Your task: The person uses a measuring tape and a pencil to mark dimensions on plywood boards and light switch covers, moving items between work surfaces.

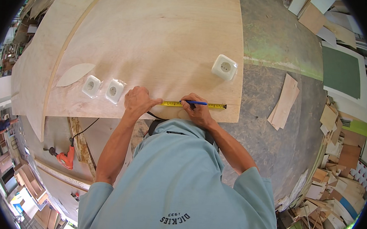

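Observation:
A yellow tape measure [170,103] is stretched across a pale plywood sheet [154,45], close to its near edge. My left hand [138,100] is closed at the tape's left end, thumb against the blade; the case is hidden beneath it. Pinched in my right hand [197,112] is a blue pen [199,103], held over the blade partway along. The tape's hooked end lies to the right, short of the sheet's right edge. Two white wall sockets in clear wrap, one [91,86] beside another [114,91], lie left of my left hand. A third socket [225,67] sits beyond my right hand.
A leaf-shaped pale offcut [75,74] lies left of the sockets. An orange corded drill [66,157] rests lower left, its black cord [88,126] running toward the sheet. Thin wood strips [284,101] lie on the grey surface at right. Scrap boards [334,186] pile up far right.

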`<state>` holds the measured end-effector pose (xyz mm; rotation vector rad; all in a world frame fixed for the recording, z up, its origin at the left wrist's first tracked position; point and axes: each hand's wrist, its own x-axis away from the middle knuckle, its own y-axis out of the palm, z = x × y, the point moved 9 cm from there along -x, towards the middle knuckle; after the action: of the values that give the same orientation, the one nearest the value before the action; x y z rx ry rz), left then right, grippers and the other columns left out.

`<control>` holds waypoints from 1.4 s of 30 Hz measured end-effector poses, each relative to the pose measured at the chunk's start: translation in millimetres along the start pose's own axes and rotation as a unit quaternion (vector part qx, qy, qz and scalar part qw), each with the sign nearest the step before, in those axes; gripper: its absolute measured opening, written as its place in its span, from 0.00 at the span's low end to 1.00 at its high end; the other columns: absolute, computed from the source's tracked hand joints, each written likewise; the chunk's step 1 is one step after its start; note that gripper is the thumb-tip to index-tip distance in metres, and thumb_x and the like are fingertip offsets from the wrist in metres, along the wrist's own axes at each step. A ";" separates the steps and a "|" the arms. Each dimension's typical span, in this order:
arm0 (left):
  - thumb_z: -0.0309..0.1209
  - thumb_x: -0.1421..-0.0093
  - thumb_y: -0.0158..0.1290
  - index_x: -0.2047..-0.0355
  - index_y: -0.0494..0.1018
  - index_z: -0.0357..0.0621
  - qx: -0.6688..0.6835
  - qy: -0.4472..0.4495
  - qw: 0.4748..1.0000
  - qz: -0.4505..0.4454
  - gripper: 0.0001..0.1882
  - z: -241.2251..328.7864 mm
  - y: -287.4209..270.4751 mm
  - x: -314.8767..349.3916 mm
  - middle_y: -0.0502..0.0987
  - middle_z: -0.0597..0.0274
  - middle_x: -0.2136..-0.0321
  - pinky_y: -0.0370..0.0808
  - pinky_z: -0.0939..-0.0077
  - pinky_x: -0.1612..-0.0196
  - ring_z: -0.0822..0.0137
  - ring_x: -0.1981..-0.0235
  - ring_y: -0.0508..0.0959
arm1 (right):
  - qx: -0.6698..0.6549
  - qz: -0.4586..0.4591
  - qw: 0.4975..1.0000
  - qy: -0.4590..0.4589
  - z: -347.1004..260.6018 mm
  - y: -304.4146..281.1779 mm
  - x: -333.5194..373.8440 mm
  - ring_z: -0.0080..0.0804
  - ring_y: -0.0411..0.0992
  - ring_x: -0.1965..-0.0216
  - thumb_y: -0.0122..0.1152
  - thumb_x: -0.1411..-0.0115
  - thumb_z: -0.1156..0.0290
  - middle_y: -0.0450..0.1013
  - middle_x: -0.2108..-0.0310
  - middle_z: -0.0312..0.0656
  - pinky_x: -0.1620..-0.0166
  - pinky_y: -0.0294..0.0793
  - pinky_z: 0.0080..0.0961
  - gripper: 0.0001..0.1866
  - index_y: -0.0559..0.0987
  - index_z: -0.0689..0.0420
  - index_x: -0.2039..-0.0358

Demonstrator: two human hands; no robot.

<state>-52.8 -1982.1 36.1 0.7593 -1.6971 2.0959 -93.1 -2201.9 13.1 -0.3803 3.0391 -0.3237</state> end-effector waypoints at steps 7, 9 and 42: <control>0.56 0.55 0.69 0.79 0.81 0.36 0.005 0.008 1.000 0.006 0.30 -2.5 3.0 -1.6 0.82 0.48 0.75 0.80 0.57 0.64 0.50 0.70 0.83 | 0.013 -0.026 1.000 0.006 -1.8 3.3 -0.9 0.41 0.72 0.70 0.62 0.38 0.76 0.72 0.71 0.45 0.66 0.71 0.33 0.03 0.79 0.59 0.64; 0.56 0.55 0.69 0.79 0.81 0.36 0.006 0.008 1.000 0.005 0.30 -1.3 1.1 -0.2 0.82 0.47 0.75 0.80 0.57 0.64 0.50 0.70 0.83 | 0.016 -0.026 1.000 0.004 -4.5 2.6 -1.5 0.41 0.72 0.70 0.62 0.38 0.76 0.72 0.71 0.45 0.66 0.71 0.33 0.03 0.79 0.59 0.64; 0.54 0.56 0.70 0.80 0.80 0.35 0.017 0.024 0.999 0.040 0.29 0.4 -1.6 3.7 0.82 0.47 0.76 0.79 0.56 0.65 0.49 0.71 0.83 | -0.060 0.025 0.997 0.044 15.1 0.6 4.3 0.25 0.69 0.71 0.60 0.33 0.74 0.73 0.71 0.38 0.67 0.69 0.25 0.04 0.80 0.61 0.62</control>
<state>-54.7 -1982.3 39.6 0.6547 -1.6955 2.1845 -96.1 -2205.4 -1.9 -0.3047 3.1579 -0.1581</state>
